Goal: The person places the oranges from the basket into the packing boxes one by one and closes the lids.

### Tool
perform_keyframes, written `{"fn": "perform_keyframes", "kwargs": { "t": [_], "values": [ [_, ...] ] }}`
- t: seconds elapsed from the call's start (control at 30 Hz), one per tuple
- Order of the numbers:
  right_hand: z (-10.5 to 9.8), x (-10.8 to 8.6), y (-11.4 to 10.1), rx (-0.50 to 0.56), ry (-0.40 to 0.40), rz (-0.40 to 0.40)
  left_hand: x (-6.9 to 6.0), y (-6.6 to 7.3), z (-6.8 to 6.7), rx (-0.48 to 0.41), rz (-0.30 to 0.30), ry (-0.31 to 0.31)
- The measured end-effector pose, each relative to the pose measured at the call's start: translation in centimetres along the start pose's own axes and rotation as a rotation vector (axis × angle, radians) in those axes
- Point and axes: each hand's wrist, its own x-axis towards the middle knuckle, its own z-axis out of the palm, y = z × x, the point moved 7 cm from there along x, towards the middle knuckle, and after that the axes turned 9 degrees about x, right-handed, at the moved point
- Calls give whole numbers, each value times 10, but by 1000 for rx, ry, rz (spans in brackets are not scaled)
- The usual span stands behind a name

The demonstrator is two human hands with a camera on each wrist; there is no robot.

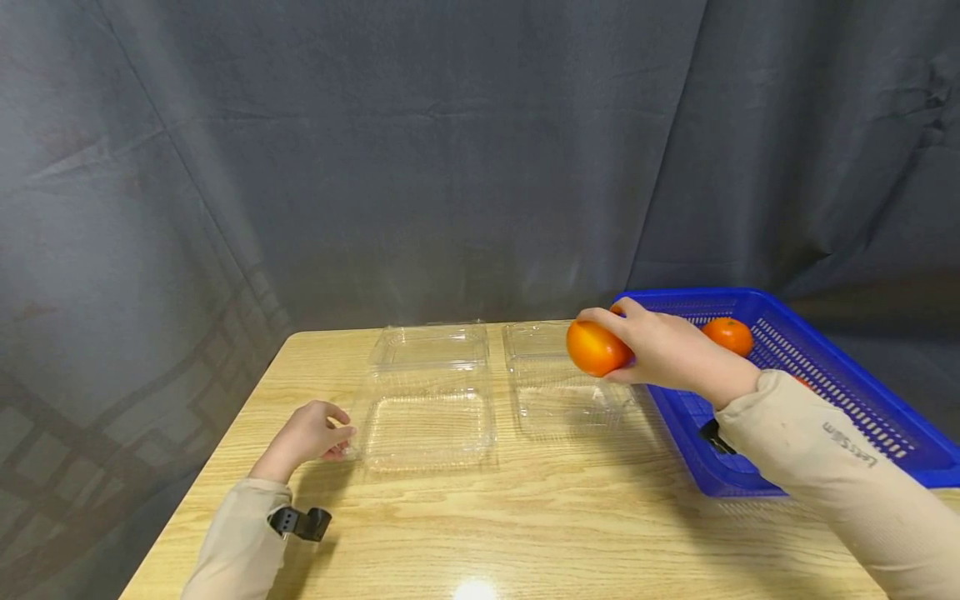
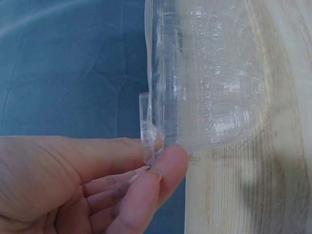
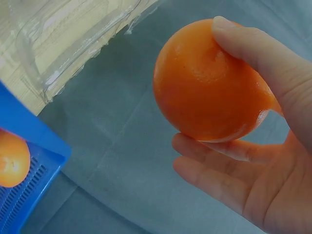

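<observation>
Dark grey curtain [image 1: 450,167] is hung behind a light wood-grain counter [image 1: 540,533], on which two clear plastic containers are set side by side. Both are laid open, with one half behind the other.

At its near left side, the left container [image 1: 427,429] is touched by the left hand [image 1: 311,433]; in the left wrist view, a small tab at the container's edge is seen pinched between thumb and fingertip.

One round orange fruit [image 1: 595,352] is gripped by the right hand [image 1: 652,343], with the thumb and curled fingers wrapped around it. It is held raised above the counter, and from the head camera it is seen across the back right part of the right container [image 1: 558,410], just beside the basket's left end.

On the right, a blue perforated basket [image 1: 738,482] is placed at an angle. A second orange fruit [image 1: 729,335] is contained in it, and another piece is mostly hidden by the right sleeve [image 1: 825,475], on which dark lettering is printed. Beige cloth is also worn on the left arm as a sleeve [image 1: 243,533], with a black strap [image 1: 300,523] fastened at the wrist.
</observation>
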Motion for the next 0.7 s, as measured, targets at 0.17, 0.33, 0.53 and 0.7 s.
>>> {"fn": "perform_keyframes", "kwargs": {
  "t": [0.17,0.33,0.53,0.7],
  "values": [
    [2,2,-6,14,20,-33,0,0,0,0,-6,2],
    [4,5,-10,15,25,-44,1,-1,1,0,-13,2],
    [9,9,-13,25,6,-45,1,-2,1,-1,-15,0],
    [12,11,-16,50,-4,-57,1,-1,1,-2,-11,2]
  ]
}}
